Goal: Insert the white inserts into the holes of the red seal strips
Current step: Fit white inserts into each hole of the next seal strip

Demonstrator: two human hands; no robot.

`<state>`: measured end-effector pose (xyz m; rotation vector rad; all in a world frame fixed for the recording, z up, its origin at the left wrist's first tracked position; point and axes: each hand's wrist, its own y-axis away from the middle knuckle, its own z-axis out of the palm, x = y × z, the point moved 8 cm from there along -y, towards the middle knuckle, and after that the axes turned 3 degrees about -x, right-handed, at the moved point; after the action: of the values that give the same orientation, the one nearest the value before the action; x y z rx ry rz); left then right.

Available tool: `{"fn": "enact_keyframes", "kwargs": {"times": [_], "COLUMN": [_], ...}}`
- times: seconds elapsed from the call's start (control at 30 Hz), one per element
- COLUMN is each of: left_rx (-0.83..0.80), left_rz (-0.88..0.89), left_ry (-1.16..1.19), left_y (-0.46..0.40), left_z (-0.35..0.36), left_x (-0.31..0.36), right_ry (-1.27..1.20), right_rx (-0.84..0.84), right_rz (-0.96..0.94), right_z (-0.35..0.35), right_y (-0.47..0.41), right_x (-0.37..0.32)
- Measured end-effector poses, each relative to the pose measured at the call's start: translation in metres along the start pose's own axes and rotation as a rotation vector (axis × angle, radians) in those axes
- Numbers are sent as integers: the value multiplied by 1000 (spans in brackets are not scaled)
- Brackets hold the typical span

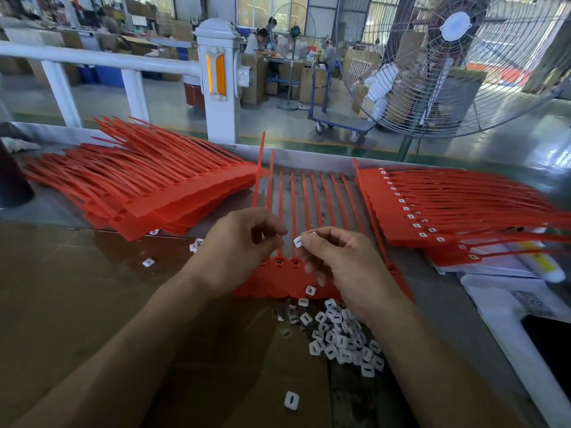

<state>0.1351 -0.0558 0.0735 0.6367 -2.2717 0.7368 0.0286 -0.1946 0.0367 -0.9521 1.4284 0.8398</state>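
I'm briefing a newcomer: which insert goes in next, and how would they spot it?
Find the red strip sheet under both hands. Just above it, the right hand pinches one white insert at its fingertips; it alone is off the table.

The right hand point(343, 267) and left hand point(238, 245) cover much of the red seal strip sheet point(278, 278), hiding most of its holes. The finished stack point(432, 211) runs off the right edge. The black object point(14, 180) is cut off at left.

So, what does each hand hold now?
Left hand: fingers curled, holding nothing visible.
Right hand: pinches one white insert.
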Motion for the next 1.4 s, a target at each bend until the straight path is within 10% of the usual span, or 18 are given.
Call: {"fn": "enact_keyframes", "kwargs": {"times": [0.37,1.07,1.4], "left_rx": [70,90,17], "left_rz": [304,325,-26], "left_ry": [-97,-29,-225], "left_y": [7,6,-5], "left_z": [7,-1,-24], "left_x": [30,27,-24], "right_ry": [-102,126,263], "right_rx": [-5,-59,28], "right_rz": [42,-116,-86], "right_z": [3,10,4], "right_y": [-1,4,5], "right_x": [4,-11,-5]}}
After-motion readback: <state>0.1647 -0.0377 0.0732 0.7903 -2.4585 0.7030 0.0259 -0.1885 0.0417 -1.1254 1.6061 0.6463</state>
